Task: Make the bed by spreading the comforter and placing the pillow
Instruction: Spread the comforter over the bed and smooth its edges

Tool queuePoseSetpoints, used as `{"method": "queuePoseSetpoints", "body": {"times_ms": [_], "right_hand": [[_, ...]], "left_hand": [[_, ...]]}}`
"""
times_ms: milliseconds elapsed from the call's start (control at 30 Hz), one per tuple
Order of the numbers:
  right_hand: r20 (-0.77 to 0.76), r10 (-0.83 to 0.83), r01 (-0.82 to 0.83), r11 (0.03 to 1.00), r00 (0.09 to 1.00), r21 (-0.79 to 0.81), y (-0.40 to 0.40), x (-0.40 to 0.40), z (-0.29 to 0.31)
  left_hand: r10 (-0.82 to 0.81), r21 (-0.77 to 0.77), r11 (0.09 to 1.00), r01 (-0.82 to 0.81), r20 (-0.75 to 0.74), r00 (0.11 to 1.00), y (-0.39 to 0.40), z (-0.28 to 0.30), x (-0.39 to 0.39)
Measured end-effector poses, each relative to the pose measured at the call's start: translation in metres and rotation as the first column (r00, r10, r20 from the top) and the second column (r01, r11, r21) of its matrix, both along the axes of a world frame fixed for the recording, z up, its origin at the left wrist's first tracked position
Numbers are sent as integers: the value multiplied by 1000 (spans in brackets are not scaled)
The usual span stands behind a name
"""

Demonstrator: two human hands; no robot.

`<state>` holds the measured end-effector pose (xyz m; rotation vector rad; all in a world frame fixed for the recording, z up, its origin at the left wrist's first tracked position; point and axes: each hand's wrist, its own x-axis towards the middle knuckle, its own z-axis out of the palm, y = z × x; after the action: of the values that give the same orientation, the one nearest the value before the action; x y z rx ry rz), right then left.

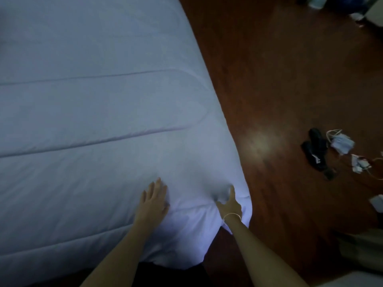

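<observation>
A pale blue-white quilted comforter [93, 112] lies spread over the bed and fills the left and middle of the head view. Its near right corner hangs over the bed's edge. My left hand [154, 200] rests flat on the comforter near that corner, fingers apart. My right hand [229, 205], with a thin bracelet at the wrist, grips a fold of the comforter's corner, thumb pressed into the fabric. No pillow is in view.
Dark wooden floor [279, 90] runs along the bed's right side. On it lie black socks [315, 150], face masks [341, 143] and small scraps of litter [359, 165]. Blurred objects sit at the top right and lower right corners.
</observation>
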<state>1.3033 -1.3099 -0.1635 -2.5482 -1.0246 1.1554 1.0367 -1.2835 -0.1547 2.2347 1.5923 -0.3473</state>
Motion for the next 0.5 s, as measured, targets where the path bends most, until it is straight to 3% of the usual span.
{"method": "queuePoseSetpoints", "body": {"times_ms": [100,267,400,500], "right_hand": [[-36,-101,102,995,994,17,4,1,-15],[-46,-14,18,996,999,92,5,26,-39],[-82,78,-60,978,994,198,-13,57,-43],[-119,-10,33,980,993,195,-22,81,-56]], "left_hand": [[-61,76,995,62,-21,998,6,-11,23],[-159,233,954,188,-139,977,10,-45,31],[-195,381,895,229,-128,973,-5,-69,39],[-263,423,862,280,-100,960,-20,-77,63]]}}
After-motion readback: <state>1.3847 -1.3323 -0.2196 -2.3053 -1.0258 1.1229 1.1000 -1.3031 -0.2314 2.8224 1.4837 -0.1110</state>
